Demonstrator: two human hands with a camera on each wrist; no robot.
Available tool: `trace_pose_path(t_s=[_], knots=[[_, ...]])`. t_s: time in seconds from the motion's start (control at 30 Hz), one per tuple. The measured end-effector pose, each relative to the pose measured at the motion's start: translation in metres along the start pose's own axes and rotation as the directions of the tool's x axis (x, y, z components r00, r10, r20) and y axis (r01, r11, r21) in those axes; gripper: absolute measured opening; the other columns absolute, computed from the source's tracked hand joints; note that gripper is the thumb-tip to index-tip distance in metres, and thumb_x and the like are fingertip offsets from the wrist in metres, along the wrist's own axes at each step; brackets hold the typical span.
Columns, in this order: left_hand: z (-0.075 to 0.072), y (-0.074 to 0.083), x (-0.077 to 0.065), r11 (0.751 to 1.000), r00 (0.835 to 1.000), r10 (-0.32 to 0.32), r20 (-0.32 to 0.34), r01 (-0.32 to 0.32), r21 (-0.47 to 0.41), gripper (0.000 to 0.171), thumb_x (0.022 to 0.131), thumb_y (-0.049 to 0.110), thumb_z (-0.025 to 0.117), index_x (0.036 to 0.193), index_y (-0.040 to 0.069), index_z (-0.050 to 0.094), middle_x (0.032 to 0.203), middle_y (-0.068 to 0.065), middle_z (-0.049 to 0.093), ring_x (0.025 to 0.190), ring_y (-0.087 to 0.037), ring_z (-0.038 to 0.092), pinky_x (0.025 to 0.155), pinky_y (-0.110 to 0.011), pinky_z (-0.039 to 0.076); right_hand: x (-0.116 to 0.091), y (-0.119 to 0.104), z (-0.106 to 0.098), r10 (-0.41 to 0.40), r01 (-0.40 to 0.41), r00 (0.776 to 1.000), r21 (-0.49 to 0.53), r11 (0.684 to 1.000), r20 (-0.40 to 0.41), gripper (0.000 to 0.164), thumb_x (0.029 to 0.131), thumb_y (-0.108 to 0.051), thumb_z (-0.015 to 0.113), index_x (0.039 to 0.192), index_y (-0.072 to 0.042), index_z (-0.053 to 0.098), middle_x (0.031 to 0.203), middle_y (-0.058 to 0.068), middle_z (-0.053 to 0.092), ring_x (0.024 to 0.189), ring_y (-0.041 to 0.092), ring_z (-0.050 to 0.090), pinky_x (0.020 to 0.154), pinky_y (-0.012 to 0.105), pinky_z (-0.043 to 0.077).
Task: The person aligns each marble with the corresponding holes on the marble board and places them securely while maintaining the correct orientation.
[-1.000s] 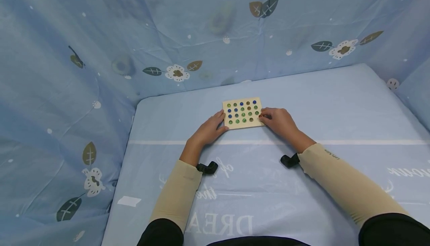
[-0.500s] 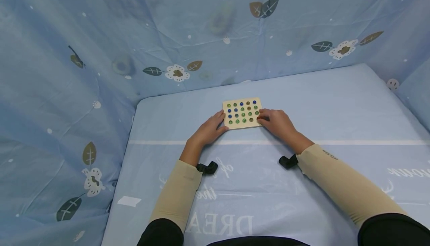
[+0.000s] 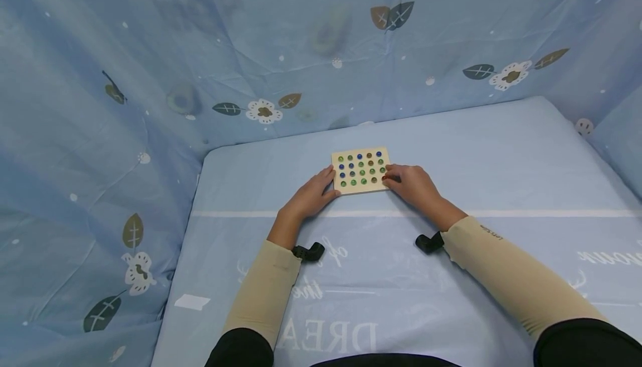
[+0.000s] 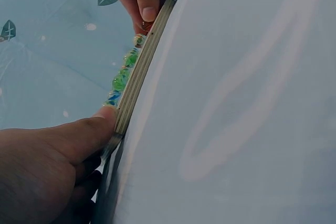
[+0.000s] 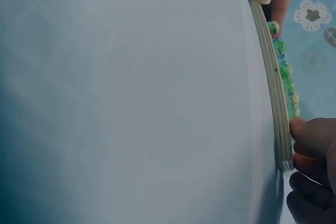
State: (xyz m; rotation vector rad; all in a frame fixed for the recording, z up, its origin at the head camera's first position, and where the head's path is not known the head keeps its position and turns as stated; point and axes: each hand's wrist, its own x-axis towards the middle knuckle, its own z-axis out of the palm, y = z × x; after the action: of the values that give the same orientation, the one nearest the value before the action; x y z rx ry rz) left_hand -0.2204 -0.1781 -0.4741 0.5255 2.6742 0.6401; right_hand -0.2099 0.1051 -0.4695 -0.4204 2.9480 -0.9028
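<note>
A pale wooden board [image 3: 355, 188] lies on the table, with rows of green, blue and amber glass marbles [image 3: 361, 164] seated in it. My left hand [image 3: 312, 191] rests along the board's left side with fingers fairly straight, its thumb at the near corner. In the left wrist view that thumb presses the end of the board [image 4: 143, 72]. My right hand [image 3: 412, 184] pinches a reddish marble [image 4: 147, 25] between thumb and fingertips, right at the board's near right corner. Its fingers partly cover this marble.
The table has a light blue printed cloth [image 3: 476, 150] with a pale stripe and mirrored lettering. A patterned blue curtain [image 3: 321, 38] rises behind and to the left. A white patch [image 3: 192, 302] lies near the left edge. Black wrist cameras [image 3: 309, 251] sit on both wrists.
My right hand has shifted slightly left, bringing the reddish marble from the board's right edge over its near right corner. The left hand and the board have stayed in place.
</note>
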Motion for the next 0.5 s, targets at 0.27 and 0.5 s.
trace_pose_path(t_s=[0.27,0.5], knots=[[0.0015,-0.0007,-0.0012,1.000,1.000,0.002,-0.011,-0.002,-0.001,0.073,0.101,0.046,0.051,0.159,0.019,0.015,0.166,0.001,0.011,0.153,-0.021,0.014,0.123,-0.041,0.020,0.0000,0.0020,0.0009,0.000,0.000,1.000,0.032,0.999,0.008,0.032,0.092,-0.022,0.071,0.118,-0.003,0.071,0.137,0.014,0.060,0.127,0.037,0.055,0.104,0.052,0.046],[0.0002,-0.0015,-0.0026,1.000,1.000,0.000,-0.003,0.000,0.004,0.073,0.101,0.046,0.051,0.159,0.018,0.016,0.166,0.001,0.011,0.153,-0.021,0.013,0.123,-0.042,0.020,0.0005,0.0027,0.0036,0.018,-0.019,1.000,0.051,0.999,0.016,0.037,0.093,-0.024,0.070,0.123,-0.003,0.069,0.138,0.012,0.059,0.129,0.035,0.053,0.107,0.051,0.044]])
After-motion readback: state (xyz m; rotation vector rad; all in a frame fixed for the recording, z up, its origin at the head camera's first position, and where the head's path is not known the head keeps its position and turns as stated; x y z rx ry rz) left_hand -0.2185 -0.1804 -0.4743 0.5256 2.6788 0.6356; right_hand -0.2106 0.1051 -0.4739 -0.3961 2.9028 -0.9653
